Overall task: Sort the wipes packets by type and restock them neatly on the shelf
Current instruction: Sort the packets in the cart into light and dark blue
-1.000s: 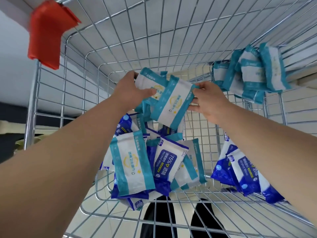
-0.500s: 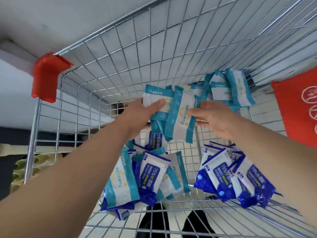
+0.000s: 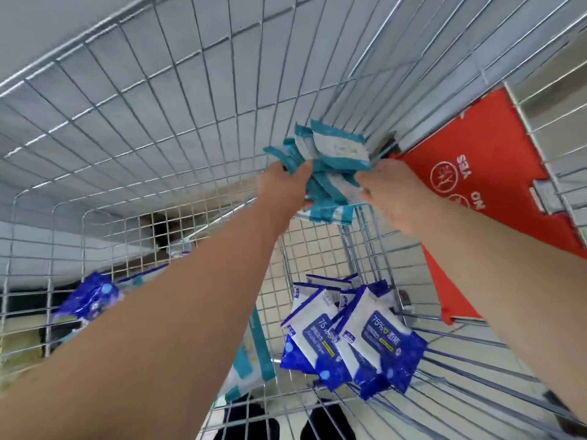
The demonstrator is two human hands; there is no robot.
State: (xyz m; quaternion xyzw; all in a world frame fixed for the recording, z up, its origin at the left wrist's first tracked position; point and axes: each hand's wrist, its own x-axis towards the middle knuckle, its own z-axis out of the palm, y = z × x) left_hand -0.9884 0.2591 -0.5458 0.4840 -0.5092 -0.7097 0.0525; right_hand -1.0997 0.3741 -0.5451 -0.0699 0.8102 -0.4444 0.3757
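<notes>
The teal wipes packets [image 3: 336, 150] are gathered in one bundle and held up inside the wire shopping cart [image 3: 158, 122], near its far right corner and just beside the red seat flap [image 3: 476, 160]. The left hand [image 3: 282, 188] has its grip clenched around the left side of the bundle, with the thumb across the front. The right hand [image 3: 394, 198] closes on the right edge, so the loose packets are squeezed between both hands and probably cannot slide apart. It seems that one type is being collected before it goes to the shelf.

Lower in the basket, well apart from the bundle, the blue alcohol wipes packets [image 3: 352, 338] lie in a heap at the right side. Other blue packets [image 3: 89, 296] lie at the left, blurred. The left forearm [image 3: 190, 312] partly covers one teal packet [image 3: 254, 354]. The right fingertips are hidden, the bundle cannot be counted, and no shelf is in view.
</notes>
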